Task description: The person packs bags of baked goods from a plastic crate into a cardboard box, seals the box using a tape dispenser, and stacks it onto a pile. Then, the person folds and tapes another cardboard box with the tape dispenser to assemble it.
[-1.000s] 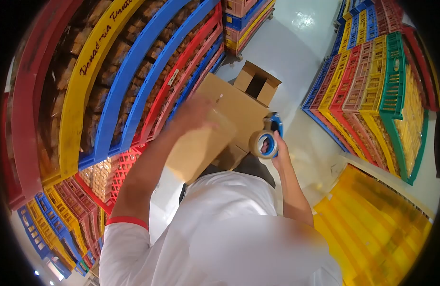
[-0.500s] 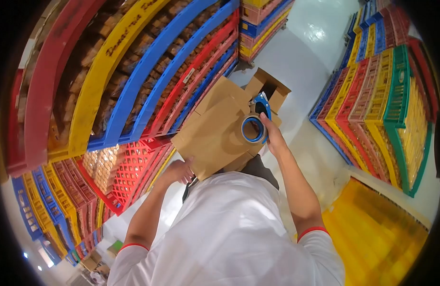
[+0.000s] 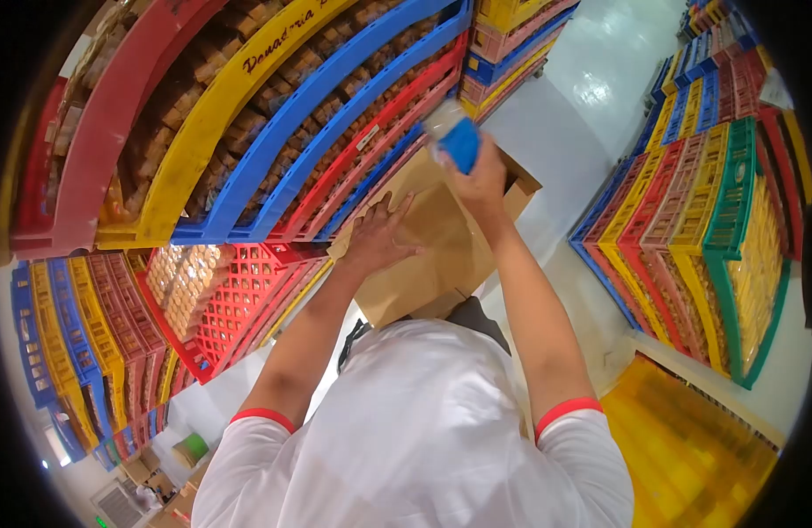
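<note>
Below me is a brown cardboard box (image 3: 441,238), with part of a flap raised at its right side. My left hand (image 3: 381,236) lies on the box's top with its fingers spread. Past the far side of the box top, my right hand (image 3: 479,180) grips a blue tape dispenser (image 3: 461,145). The dispenser is smeared by motion, and a pale roll of tape shows at its upper left. Fingers of the right hand are partly hidden behind its back.
Tall stacks of coloured plastic crates (image 3: 282,114) with small packed goods stand close on the left. More crates (image 3: 687,238) rise on the right. A yellow translucent sheet (image 3: 679,449) lies at lower right. Pale floor (image 3: 591,88) runs between the stacks.
My left hand has moved from the box's near left edge onto its top, fingers spreading. My right hand has carried the tape dispenser forward, up and left, turning it.
</note>
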`<act>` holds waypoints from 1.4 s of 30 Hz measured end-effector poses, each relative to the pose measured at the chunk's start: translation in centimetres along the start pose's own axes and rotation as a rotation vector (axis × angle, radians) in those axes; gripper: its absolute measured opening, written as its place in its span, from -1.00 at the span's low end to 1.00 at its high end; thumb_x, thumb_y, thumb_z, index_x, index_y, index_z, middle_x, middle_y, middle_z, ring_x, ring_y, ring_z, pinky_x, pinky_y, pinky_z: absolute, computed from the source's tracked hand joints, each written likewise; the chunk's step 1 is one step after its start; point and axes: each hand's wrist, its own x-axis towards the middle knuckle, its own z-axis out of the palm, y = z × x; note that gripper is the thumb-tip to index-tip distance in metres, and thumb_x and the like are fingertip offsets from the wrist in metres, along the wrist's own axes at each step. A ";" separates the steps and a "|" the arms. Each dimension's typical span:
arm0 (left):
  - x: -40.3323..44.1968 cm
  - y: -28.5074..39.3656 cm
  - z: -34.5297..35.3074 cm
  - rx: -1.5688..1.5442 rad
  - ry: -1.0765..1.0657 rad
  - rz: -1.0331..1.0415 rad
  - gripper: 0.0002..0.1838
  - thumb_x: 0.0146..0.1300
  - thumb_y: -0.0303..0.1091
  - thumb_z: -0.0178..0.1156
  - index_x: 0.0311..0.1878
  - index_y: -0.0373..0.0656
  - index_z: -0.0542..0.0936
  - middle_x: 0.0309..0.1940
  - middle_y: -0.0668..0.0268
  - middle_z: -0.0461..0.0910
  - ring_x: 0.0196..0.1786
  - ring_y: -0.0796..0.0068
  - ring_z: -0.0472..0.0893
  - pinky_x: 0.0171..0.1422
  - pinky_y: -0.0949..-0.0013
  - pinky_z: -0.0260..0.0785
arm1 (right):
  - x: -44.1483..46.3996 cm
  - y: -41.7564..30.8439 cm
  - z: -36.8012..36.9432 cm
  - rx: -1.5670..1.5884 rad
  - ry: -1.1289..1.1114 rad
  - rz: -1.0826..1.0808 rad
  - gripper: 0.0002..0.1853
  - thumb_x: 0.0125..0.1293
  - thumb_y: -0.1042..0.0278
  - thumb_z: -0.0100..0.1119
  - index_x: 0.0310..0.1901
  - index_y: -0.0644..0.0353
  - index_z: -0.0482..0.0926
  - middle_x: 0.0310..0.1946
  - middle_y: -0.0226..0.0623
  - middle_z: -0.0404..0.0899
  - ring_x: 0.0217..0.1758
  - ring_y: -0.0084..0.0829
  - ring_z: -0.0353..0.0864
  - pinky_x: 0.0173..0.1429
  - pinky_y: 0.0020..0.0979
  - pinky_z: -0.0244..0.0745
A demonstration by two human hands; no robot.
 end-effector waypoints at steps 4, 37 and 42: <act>0.0 -0.8 0.4 -0.058 -0.059 -0.078 0.31 -0.01 0.33 0.51 0.73 0.41 -0.08 0.69 -0.06 -0.01 0.68 -0.15 0.12 0.68 -0.20 0.05 | -0.4 2.6 0.8 -0.070 -0.270 0.073 -0.37 0.25 0.12 0.54 0.23 0.21 0.47 -0.04 0.10 0.67 -0.04 0.04 0.72 0.04 -0.10 0.57; 8.3 2.8 -0.1 -1.133 0.384 -0.223 -0.79 0.47 -0.33 0.23 -0.17 -0.21 0.80 -0.23 0.40 0.75 -0.14 0.63 0.65 0.03 0.45 0.45 | -8.9 -5.2 -11.6 -0.657 -0.648 0.113 -0.13 0.22 0.22 0.49 0.56 -0.12 0.31 -0.23 -0.09 0.56 -0.19 0.02 0.71 -0.16 -0.08 0.63; 13.3 -3.4 0.3 -1.232 0.141 -0.155 -0.74 0.42 -0.16 0.38 -0.12 -0.18 0.75 -0.25 0.41 0.73 -0.15 0.59 0.66 0.07 0.44 0.45 | -7.2 -3.9 -8.2 -0.704 -0.739 0.095 -0.14 0.24 0.22 0.40 0.59 -0.26 0.28 -0.15 -0.05 0.55 -0.26 0.01 0.70 -0.20 -0.05 0.62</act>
